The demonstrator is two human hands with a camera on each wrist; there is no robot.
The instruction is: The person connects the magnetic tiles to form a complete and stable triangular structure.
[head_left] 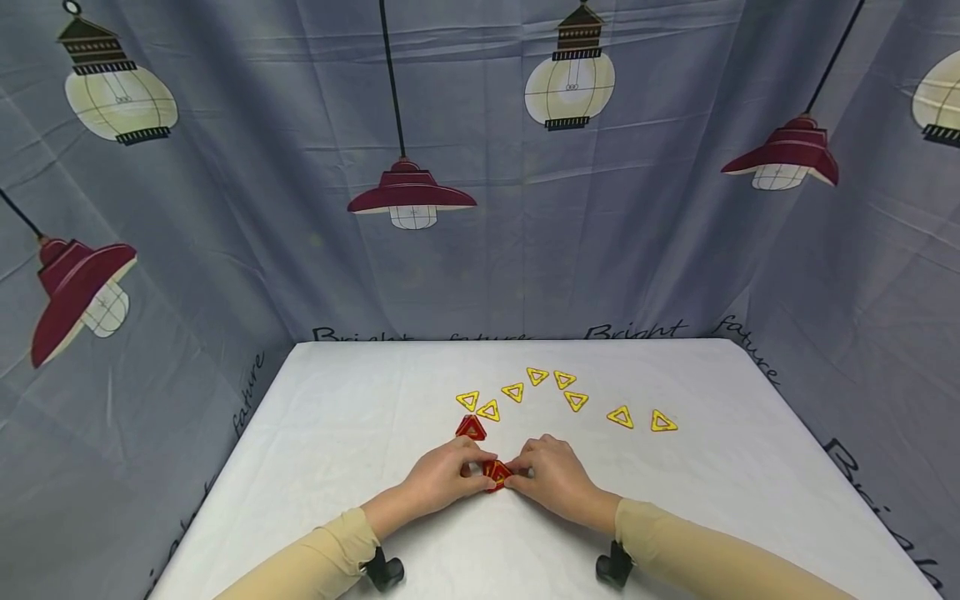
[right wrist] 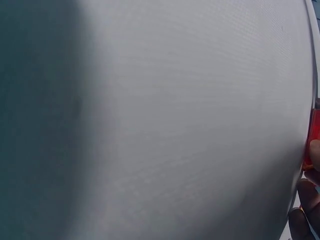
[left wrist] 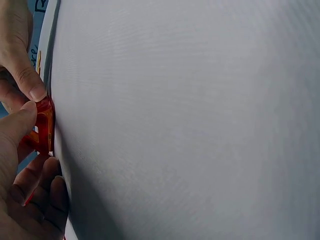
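My left hand (head_left: 442, 477) and right hand (head_left: 555, 477) meet over the near middle of the table. Between their thumbs and fingers they pinch a small red pyramid (head_left: 497, 474) made of triangle tiles. The left wrist view shows the same red pyramid (left wrist: 45, 122) edge-on, its translucent red tiles having orange-lit openings. At the right rim of the right wrist view, part of the red pyramid (right wrist: 314, 137) appears beside fingertips. Just beyond the left hand stands a second red pyramid (head_left: 471, 428). Fingers cover much of the held one.
Several yellow triangle frames (head_left: 576, 401) lie scattered flat beyond the hands, running off to the right as far as one triangle frame (head_left: 663, 421). All rest on a white-covered table (head_left: 337, 417). A grey-blue curtain (head_left: 480, 275) printed with lamps surrounds the table's back and sides.
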